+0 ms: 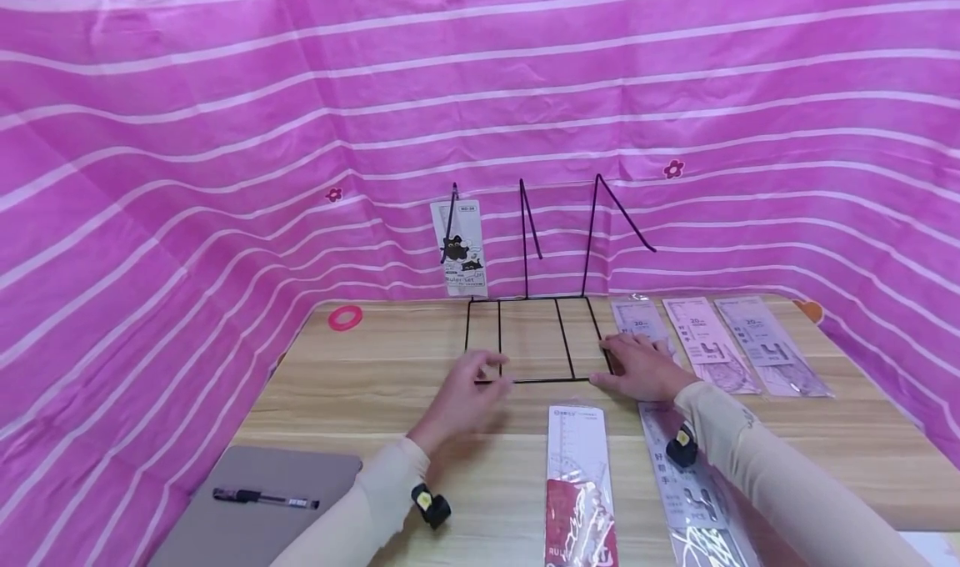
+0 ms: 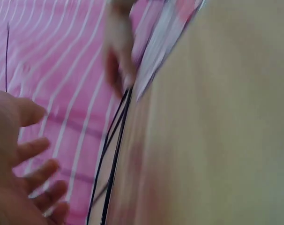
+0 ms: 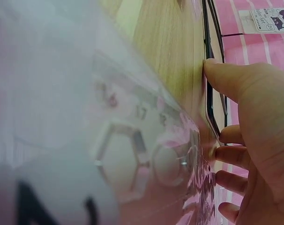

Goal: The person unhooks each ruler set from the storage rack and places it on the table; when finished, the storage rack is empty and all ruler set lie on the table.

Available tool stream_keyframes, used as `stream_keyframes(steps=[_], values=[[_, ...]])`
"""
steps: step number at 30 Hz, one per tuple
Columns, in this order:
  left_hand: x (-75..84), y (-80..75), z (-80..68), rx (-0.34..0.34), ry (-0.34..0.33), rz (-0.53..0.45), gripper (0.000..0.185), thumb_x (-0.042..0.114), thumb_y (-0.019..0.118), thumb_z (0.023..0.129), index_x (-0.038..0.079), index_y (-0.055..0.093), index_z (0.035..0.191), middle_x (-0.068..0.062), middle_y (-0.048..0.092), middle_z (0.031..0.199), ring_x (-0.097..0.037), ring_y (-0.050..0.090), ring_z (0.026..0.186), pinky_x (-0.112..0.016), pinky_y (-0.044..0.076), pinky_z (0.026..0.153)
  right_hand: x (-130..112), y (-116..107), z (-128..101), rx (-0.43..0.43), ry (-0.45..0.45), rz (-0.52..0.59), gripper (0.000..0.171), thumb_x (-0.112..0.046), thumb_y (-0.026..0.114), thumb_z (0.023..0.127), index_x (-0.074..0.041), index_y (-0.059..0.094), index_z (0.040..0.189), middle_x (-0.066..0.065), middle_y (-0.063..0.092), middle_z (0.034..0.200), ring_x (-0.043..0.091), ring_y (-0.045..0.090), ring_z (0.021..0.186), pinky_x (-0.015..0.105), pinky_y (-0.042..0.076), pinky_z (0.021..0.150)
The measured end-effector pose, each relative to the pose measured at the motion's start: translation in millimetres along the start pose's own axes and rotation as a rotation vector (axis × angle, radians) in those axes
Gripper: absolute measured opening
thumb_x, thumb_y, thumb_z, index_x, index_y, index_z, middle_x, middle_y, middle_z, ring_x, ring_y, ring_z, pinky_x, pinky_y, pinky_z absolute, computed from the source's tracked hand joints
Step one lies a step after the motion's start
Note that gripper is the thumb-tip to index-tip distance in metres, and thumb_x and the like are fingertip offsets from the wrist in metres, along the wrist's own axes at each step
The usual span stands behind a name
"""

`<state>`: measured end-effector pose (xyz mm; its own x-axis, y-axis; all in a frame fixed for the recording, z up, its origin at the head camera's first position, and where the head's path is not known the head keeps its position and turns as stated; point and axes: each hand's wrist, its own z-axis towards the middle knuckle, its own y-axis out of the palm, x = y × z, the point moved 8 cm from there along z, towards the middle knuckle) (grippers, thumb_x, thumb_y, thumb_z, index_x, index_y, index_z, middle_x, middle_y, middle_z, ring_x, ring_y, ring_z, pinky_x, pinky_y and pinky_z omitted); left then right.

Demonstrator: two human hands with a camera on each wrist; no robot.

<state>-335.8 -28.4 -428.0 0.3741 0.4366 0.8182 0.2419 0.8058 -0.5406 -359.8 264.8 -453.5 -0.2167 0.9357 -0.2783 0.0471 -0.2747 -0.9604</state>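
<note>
Both hands, left (image 1: 461,400) and right (image 1: 637,367), lie open on the wooden table (image 1: 375,383); pink striped cloth (image 1: 225,133) surrounds it.

The head view looks forward and down over the tabletop (image 1: 375,400) from behind both hands. The left wrist view sits low and close, blurred, facing along the wire rack (image 2: 115,154) just beyond its fingers (image 2: 36,150). The right wrist view is closer still, skimming the tabletop past its fingers (image 3: 226,77). All three share the wire rack (image 1: 528,338).
</note>
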Motion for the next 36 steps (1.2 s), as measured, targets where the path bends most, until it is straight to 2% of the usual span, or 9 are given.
stream_keyframes(steps=[4,7,11,14,19,25,29,32,36], values=[[-14.5,-33.2,24.2,0.185,-0.006,-0.057,0.043,0.038,0.072,0.100,0.021,0.063,0.138,-0.007,0.044,0.157,-0.039,0.047,0.140,-0.059,0.048,0.110,0,-3,-1,-0.005,0.014,0.013,0.088,-0.066,0.062,0.096,-0.004,0.046,0.157,0.025,0.040,0.164,0.052,0.033,0.152,0.076,0.020,0.120],[-25.3,-51.3,41.6,0.268,-0.019,-0.125,0.048,0.040,0.073,0.098,0.020,0.061,0.140,-0.004,0.029,0.170,-0.039,0.037,0.151,-0.066,0.040,0.118,1,-4,-2,-0.010,0.018,0.018,0.089,-0.067,0.062,0.096,-0.005,0.045,0.158,0.025,0.040,0.165,0.052,0.032,0.152,0.076,0.020,0.121],[-33.8,-68.4,65.3,0.318,-0.020,-0.215,0.051,0.041,0.074,0.098,0.014,0.060,0.140,-0.001,0.019,0.175,-0.037,0.028,0.158,-0.067,0.031,0.123,3,-5,-2,-0.003,0.018,0.016,0.089,-0.068,0.061,0.096,-0.006,0.045,0.158,0.023,0.041,0.165,0.052,0.033,0.152,0.076,0.021,0.121],[-34.9,-79.1,83.5,0.340,0.010,-0.271,0.047,0.036,0.074,0.098,0.010,0.063,0.137,-0.002,0.018,0.176,-0.037,0.030,0.156,-0.064,0.034,0.123,2,-5,-4,0.009,0.017,0.025,0.088,-0.067,0.062,0.096,-0.006,0.046,0.157,0.023,0.041,0.164,0.052,0.033,0.151,0.076,0.021,0.120],[-36.2,-92.7,105.3,0.356,0.036,-0.329,0.035,0.022,0.073,0.100,0.009,0.068,0.132,-0.003,0.019,0.177,-0.038,0.043,0.146,-0.057,0.043,0.119,-1,1,-6,0.004,0.010,0.043,0.087,-0.064,0.064,0.097,-0.005,0.046,0.157,0.024,0.042,0.164,0.053,0.033,0.151,0.076,0.021,0.120],[-41.1,-97.8,116.9,0.351,0.010,-0.322,0.030,0.015,0.072,0.099,0.012,0.072,0.129,-0.005,0.039,0.166,-0.037,0.046,0.144,-0.052,0.049,0.115,-5,10,-7,-0.004,0.002,0.039,0.088,-0.066,0.063,0.096,-0.005,0.047,0.156,0.024,0.043,0.163,0.052,0.036,0.150,0.076,0.024,0.119],[-40.5,-96.3,120.7,0.339,0.006,-0.303,0.033,0.012,0.071,0.099,0.020,0.073,0.131,-0.007,0.056,0.141,-0.029,0.056,0.123,-0.044,0.055,0.100,-6,8,-7,0.008,0.004,0.048,0.086,-0.065,0.065,0.095,-0.005,0.049,0.155,0.023,0.044,0.163,0.052,0.037,0.150,0.075,0.024,0.119],[-35.9,-98.3,122.1,0.368,0.030,-0.262,0.037,0.008,0.070,0.099,0.022,0.073,0.133,-0.010,0.058,0.125,-0.025,0.057,0.113,-0.039,0.055,0.095,-4,6,-6,0.012,0.008,0.049,0.087,-0.065,0.065,0.095,-0.005,0.049,0.156,0.023,0.044,0.163,0.052,0.036,0.150,0.075,0.023,0.120],[-27.6,-101.2,122.4,0.405,0.059,-0.207,0.041,0.003,0.066,0.098,0.021,0.072,0.135,-0.011,0.057,0.121,-0.024,0.059,0.109,-0.037,0.056,0.096,0,3,-4,0.014,0.007,0.039,0.088,-0.068,0.063,0.095,-0.006,0.048,0.157,0.022,0.043,0.164,0.051,0.035,0.151,0.076,0.021,0.121]])
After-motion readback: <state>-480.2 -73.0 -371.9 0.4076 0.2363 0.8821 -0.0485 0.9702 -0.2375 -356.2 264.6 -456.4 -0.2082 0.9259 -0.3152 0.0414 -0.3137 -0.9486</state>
